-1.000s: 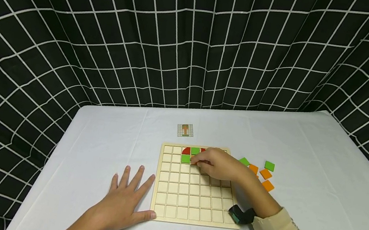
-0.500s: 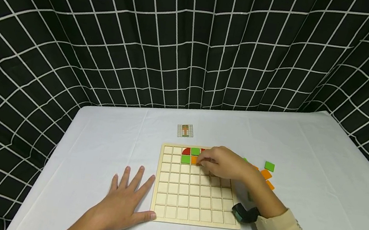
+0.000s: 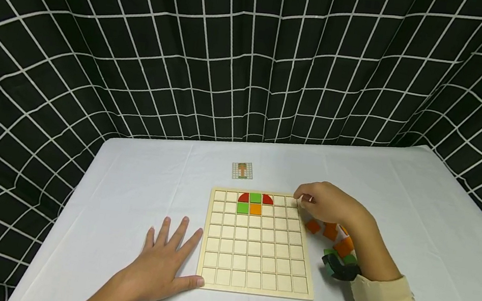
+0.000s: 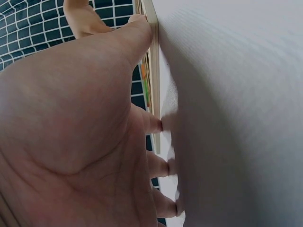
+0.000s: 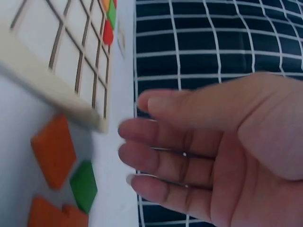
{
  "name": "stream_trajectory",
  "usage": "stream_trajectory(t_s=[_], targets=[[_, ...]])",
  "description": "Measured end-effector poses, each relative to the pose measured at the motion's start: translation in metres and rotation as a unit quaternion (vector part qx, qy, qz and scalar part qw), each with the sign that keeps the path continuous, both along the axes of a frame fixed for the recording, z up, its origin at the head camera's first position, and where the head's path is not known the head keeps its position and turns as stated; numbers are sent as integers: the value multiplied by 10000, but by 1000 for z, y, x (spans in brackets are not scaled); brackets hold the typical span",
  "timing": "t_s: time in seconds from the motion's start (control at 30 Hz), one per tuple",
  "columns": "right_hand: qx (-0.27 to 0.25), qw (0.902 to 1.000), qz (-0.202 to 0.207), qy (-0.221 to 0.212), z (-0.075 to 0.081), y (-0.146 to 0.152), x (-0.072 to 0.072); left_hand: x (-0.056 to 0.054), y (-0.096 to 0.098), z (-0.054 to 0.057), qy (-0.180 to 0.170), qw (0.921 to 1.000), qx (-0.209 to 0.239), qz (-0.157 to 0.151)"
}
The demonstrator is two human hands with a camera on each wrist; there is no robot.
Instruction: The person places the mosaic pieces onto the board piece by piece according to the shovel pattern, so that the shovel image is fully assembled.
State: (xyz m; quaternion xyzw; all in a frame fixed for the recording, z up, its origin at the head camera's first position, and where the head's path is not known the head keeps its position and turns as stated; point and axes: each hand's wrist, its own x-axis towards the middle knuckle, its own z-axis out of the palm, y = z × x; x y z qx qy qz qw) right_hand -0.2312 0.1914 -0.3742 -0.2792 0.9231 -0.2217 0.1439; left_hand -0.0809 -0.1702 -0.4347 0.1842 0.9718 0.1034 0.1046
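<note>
1. Basically, the board (image 3: 254,263) lies flat on the counter (image 3: 150,173), squared up to the person, so every row seems reachable.
2. Left hand (image 3: 164,266): fingers spread apart on the counter, thumb on the board's near left corner, probably to stop it sliding. Holds nothing.
3. Right hand (image 3: 330,204): by the far right corner; grip loosely curled, thumb close to forefinger, nothing visible between them.
4. Loose tiles (image 3: 343,246), orange and green, scattered right of the board, likely to suit the right hand; wrist and forearm hide some.
5. Set tiles: red quarter-round (image 3: 244,198), green square (image 3: 255,198), second red (image 3: 267,199) along the far row; green (image 3: 243,208) and orange (image 3: 256,209) below. Grooves separate them.
6. Small picture card (image 3: 242,171) beyond the board, face up, presumably for easy viewing.
</note>
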Motion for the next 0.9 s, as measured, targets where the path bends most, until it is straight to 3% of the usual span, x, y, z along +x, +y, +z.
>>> stream_trajectory(t_s=[0.2,0.53,0.9], targets=[[436,9975,-551,-1,-3,12,-5,-1,0,1,-25,10000,5,13],[810,9854,-1133,-980,-14,20,-11,-1,0,1,-25,10000,58,-15],[839,9872,-1079,-821,-20,22,-14,0,1,3,-94,9999,129,46]])
